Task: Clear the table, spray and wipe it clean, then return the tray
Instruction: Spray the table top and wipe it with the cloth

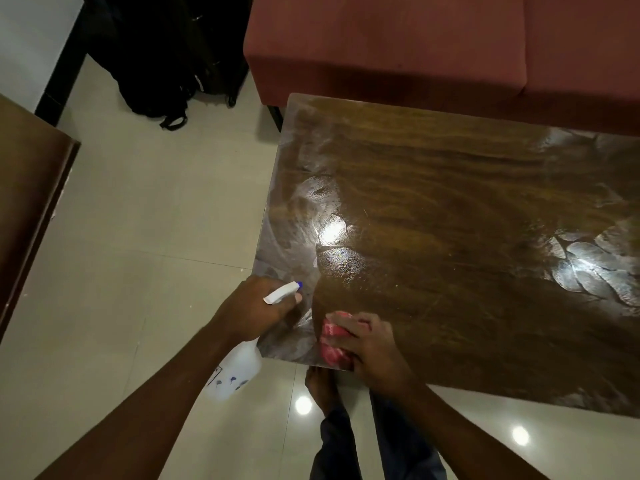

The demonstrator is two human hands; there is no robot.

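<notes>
The glossy dark wooden table [450, 209] fills the right of the view, with wet smear marks along its left side and at the far right. My left hand [258, 311] grips a white spray bottle [239, 370] at the table's near left corner; its blue-tipped nozzle [300, 284] points over the tabletop. My right hand [369, 344] holds a red cloth [332, 341] pressed on the tabletop at the near edge, just right of the bottle. No tray is in view.
A red-brown sofa [433, 46] stands behind the table. Black bags [166, 53] lie on the tiled floor [145, 220] at the back left. A brown wooden furniture edge [31, 188] juts in at the left. My bare foot [322, 386] is by the table's near edge.
</notes>
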